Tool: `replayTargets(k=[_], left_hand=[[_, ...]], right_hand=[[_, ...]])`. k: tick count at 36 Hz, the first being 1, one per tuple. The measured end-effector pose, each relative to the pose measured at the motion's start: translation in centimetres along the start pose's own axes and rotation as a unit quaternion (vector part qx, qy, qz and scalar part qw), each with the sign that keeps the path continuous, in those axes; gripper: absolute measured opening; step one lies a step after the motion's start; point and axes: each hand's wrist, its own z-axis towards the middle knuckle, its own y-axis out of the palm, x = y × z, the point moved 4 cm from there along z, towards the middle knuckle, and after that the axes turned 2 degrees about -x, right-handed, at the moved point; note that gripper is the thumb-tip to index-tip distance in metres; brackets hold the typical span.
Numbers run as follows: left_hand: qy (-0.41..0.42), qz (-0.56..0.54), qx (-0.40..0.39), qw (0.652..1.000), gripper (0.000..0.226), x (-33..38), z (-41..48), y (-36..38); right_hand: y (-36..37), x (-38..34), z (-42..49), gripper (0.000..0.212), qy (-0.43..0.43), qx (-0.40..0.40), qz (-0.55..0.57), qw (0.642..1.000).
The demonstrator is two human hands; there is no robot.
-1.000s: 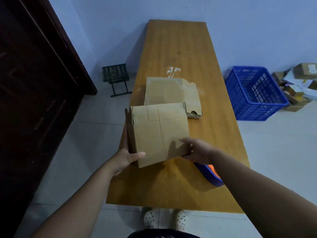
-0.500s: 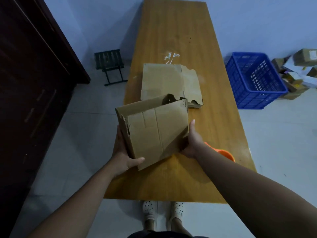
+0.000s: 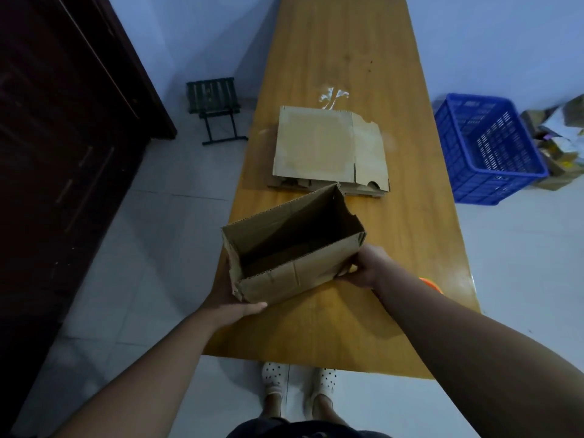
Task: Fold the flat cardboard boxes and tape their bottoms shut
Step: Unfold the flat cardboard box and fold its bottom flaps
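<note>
A brown cardboard box (image 3: 286, 276) is spread into an open rectangle above the near part of the wooden table (image 3: 347, 58), its opening facing up toward me. My left hand (image 3: 232, 303) holds its left end, thumb along the lower front edge. My right hand (image 3: 363, 267) grips its right end. Beyond it a stack of flat cardboard boxes (image 3: 328, 150) lies on the table. An orange tape dispenser (image 3: 429, 283) shows just behind my right forearm, mostly hidden.
A crumpled scrap of clear tape (image 3: 331, 96) lies past the flat stack. A blue plastic crate (image 3: 489, 147) stands on the floor to the right, with a pile of parcels (image 3: 562, 137) beside it. A small dark stool (image 3: 215, 112) and a dark cabinet (image 3: 63, 153) are on the left.
The box went from nearly flat to spread open as a rectangle, and tipped so its opening faces up. Both hands stayed at its two ends.
</note>
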Motion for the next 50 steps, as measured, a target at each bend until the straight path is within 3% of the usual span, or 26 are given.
replayTargets(k=[5, 7, 10, 14, 16, 19, 23, 26, 28, 30, 33, 35, 40, 46, 50], left_hand=[[0.035, 0.015, -0.021, 0.999, 0.118, 0.4, 0.3, -0.6], [0.037, 0.022, -0.024, 0.999, 0.112, 0.9, 0.3, -0.7], [0.059, 0.039, -0.025, 0.997, 0.111, 1.7, 0.4, -1.3], [0.102, 0.055, -0.035, 0.993, 0.111, 3.0, 0.6, -2.0], [0.11, 0.06, -0.041, 0.991, 0.111, 3.7, 0.8, -2.1], [0.091, 0.063, -0.05, 0.993, 0.108, 4.6, 1.4, -2.0], [0.021, 0.133, -0.045, 0.99, 0.083, 6.0, 0.9, -2.2], [0.022, 0.171, -0.082, 0.982, 0.046, 7.3, -0.3, -2.7], [0.048, 0.117, -0.089, 0.988, 0.038, 7.7, -0.5, -3.5], [0.062, -0.035, -0.051, 0.996, 0.043, 8.0, -0.2, -4.8], [0.059, -0.261, 0.049, 0.962, 0.024, 8.6, 0.1, -6.3], [0.083, -0.302, 0.089, 0.945, 0.027, 9.4, -0.4, -6.6], [0.145, -0.136, 0.155, 0.968, 0.039, 10.4, -1.7, -5.5], [0.155, -0.008, 0.239, 0.958, 0.041, 10.9, -2.7, -4.7], [0.13, 0.118, 0.241, 0.954, 0.051, 11.7, -3.1, -4.2]], right_hand=[[-0.3, -1.4, -1.4, 0.016, -0.009, 0.011, -0.071, 0.997], [0.0, -2.2, -2.0, 0.029, -0.028, -0.036, -0.033, 0.998], [0.5, -3.9, -3.3, 0.046, -0.123, -0.056, -0.105, 0.985], [1.3, -5.9, -4.8, 0.046, -0.302, -0.036, -0.207, 0.93], [1.9, -6.2, -5.1, 0.038, -0.337, -0.036, -0.269, 0.902], [2.0, -6.4, -5.1, 0.017, -0.358, 0.028, -0.345, 0.867], [2.0, -6.8, -4.5, 0.012, -0.365, 0.103, -0.407, 0.831], [2.0, -6.8, -3.8, 0.016, -0.363, 0.134, -0.448, 0.806], [2.1, -6.7, -3.6, 0.017, -0.353, 0.144, -0.469, 0.797], [2.1, -6.6, -3.7, 0.017, -0.337, 0.152, -0.494, 0.787], [2.2, -6.6, -4.1, 0.021, -0.321, 0.172, -0.53, 0.765], [2.3, -6.8, -4.4, 0.022, -0.315, 0.182, -0.544, 0.756], [2.3, -7.2, -4.7, 0.024, -0.31, 0.195, -0.56, 0.743], [2.5, -7.7, -5.0, 0.027, -0.311, 0.216, -0.57, 0.729], [2.6, -7.7, -4.9, 0.027, -0.316, 0.216, -0.555, 0.739]])
